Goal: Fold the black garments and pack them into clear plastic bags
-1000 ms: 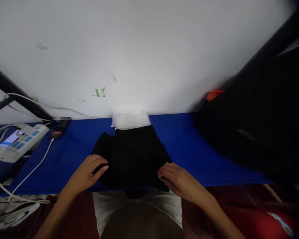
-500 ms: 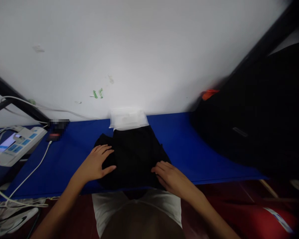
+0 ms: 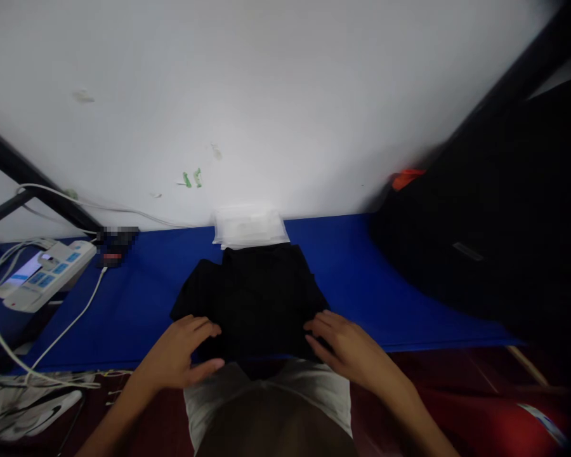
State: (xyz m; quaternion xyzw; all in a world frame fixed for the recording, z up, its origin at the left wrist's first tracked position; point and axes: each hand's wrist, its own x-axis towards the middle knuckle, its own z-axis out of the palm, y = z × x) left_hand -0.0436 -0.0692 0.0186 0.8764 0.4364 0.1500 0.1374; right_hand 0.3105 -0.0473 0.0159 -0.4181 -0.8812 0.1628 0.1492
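A black garment (image 3: 261, 298), apparently a short-sleeved shirt, lies spread on the blue bed surface (image 3: 347, 273). My left hand (image 3: 183, 349) rests at its lower left, fingers on the cloth and thumb held apart near the front edge. On the lower right side, my right hand (image 3: 345, 346) touches the cloth with its fingertips, thumb apart from the fingers. Neither hand visibly grips the fabric. Touching the garment's far edge is a stack of clear plastic bags (image 3: 251, 227), against the wall.
A white power strip (image 3: 50, 276) with cables lies at the left, near a blurred-out dark device (image 3: 115, 247) on a white cable. A large black object (image 3: 485, 209) fills the right side, with something orange (image 3: 408, 179) behind it. The wall (image 3: 285, 114) stands behind.
My left hand has slid toward me, from the garment's left side to its lower left corner. The left sleeve area now lies spread farther out. My right hand has shifted slightly toward me.
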